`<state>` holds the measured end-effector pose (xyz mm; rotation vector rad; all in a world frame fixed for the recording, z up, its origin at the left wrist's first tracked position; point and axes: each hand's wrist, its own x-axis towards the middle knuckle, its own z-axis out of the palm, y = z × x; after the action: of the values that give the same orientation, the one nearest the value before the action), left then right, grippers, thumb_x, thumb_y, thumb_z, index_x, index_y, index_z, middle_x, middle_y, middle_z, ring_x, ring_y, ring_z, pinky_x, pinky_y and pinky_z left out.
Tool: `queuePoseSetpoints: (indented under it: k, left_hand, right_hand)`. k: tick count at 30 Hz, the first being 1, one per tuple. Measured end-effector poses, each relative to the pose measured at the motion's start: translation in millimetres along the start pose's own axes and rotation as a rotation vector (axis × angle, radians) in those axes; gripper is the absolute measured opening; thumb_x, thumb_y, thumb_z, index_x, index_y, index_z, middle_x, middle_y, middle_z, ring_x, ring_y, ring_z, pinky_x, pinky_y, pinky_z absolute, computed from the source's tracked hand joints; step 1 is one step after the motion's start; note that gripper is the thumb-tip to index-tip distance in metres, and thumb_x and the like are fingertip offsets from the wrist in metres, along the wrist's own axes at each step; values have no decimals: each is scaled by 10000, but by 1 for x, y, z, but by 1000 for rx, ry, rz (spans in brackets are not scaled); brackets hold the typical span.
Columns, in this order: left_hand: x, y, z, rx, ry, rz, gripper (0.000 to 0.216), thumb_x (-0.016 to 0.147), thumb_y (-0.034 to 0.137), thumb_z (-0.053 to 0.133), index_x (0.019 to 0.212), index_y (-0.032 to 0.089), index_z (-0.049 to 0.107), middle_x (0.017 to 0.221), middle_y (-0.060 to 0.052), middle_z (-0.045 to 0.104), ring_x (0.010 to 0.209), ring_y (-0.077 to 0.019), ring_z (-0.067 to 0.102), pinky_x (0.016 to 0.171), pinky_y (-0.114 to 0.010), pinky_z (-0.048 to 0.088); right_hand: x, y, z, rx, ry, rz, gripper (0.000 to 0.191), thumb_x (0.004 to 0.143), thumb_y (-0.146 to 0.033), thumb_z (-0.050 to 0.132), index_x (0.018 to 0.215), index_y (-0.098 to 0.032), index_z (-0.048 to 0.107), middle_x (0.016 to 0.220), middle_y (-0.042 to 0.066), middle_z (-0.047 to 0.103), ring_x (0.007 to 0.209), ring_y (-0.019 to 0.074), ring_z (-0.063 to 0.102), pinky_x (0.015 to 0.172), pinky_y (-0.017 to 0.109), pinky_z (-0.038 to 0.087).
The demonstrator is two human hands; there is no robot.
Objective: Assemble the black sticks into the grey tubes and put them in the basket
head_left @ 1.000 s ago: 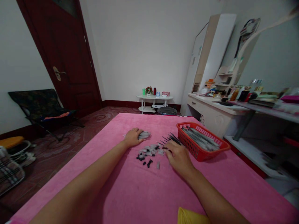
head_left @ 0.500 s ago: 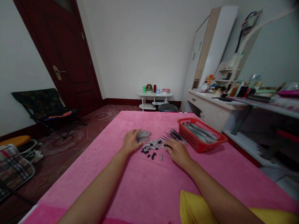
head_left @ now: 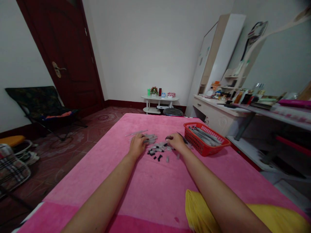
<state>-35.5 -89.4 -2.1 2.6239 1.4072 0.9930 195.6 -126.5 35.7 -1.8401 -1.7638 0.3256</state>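
My left hand [head_left: 138,144] rests at the left end of a pile of thin grey, translucent tubes [head_left: 152,138], its fingers curled in on them. My right hand [head_left: 177,141] is on the far right side of the heap, thumb and fingers pinched together. Something small and dark shows at its fingertips, too small to make out. Between and in front of the hands lie small pale grey pieces [head_left: 159,147] mixed with short black pieces [head_left: 159,158]. Thin black sticks [head_left: 185,139] lie partly hidden behind my right hand.
A red plastic basket [head_left: 206,151] holding long grey sticks stands right of my right hand. Folded yellow cloth [head_left: 198,210] lies under my right forearm. A pink cloth [head_left: 150,194] covers the table. A vanity [head_left: 221,115] stands beyond on the right.
My right hand has moved forward over the black sticks, and a pale piece shows by its wrist. The left hand's fingers have curled in, and the view has shifted slightly.
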Motion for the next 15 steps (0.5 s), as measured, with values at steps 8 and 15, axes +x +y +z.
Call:
queuePoseSetpoints:
  k: [8, 15]
  left_hand:
    - [-3, 4, -5, 90, -14, 20, 157, 806, 288, 594, 845, 202, 719, 904, -89, 617, 933, -237, 553, 838, -385, 446]
    - [-5, 3, 0, 131, -60, 11, 197, 789, 339, 611, 892, 219, 729, 957, -93, 615, 974, -248, 540, 868, -387, 435]
  right_hand:
    - [-19, -3, 9, -130, 31, 39, 189, 735, -218, 609, 867, -222, 744, 901, 47, 734, 857, 162, 652, 698, 225, 431]
    - [-27, 7, 0, -260, -38, 48, 216, 721, -230, 641, 911, -246, 742, 883, 57, 726, 848, 190, 658, 651, 238, 420]
